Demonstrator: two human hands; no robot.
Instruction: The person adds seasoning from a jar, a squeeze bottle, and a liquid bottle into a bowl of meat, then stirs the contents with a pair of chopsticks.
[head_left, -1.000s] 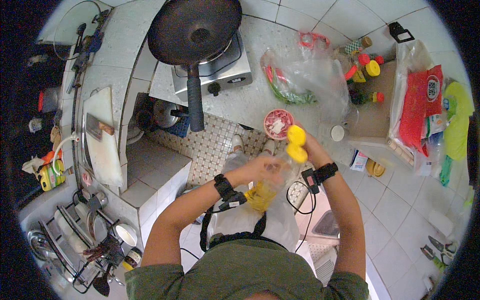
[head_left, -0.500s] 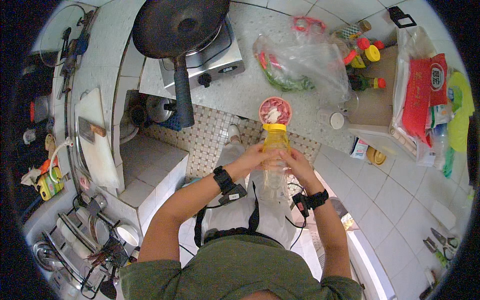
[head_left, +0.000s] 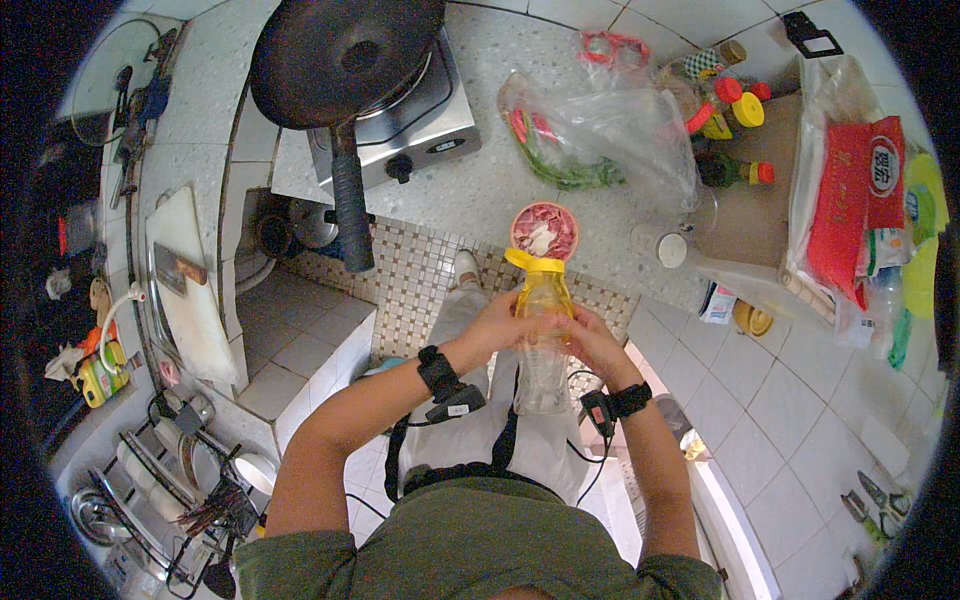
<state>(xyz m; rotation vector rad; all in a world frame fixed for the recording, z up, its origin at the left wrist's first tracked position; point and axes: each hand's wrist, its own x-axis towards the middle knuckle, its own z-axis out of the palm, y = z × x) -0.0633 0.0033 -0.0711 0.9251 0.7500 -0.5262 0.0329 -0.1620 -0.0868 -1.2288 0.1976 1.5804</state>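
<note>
Both my hands are wrapped round a clear bottle [head_left: 543, 388] with a yellow cap [head_left: 538, 263]. My left hand [head_left: 497, 325] grips its left side and my right hand [head_left: 594, 343] its right side, with the fingers meeting in front. The cap end points away from me, and a yellow tint shows near that end. A flap of the cap sticks out to the left. Just beyond the cap, at the counter's edge, stands a small pink bowl [head_left: 515, 224] of sliced raw meat [head_left: 556, 222] with a pale dab on top.
A black wok [head_left: 340, 60] sits on a gas stove [head_left: 430, 125] at far left, its handle reaching toward me. Plastic-bagged green vegetables [head_left: 575, 175] lie beyond the bowl. Several sauce bottles [head_left: 735, 168] and a cardboard box [head_left: 740, 220] stand right. A cleaver [head_left: 180, 268] rests on a white board [head_left: 200, 320].
The cap's yellow flap now stands out to the left, where before the cap looked closed. Both hands and the bottle have shifted slightly toward me and left in view.
</note>
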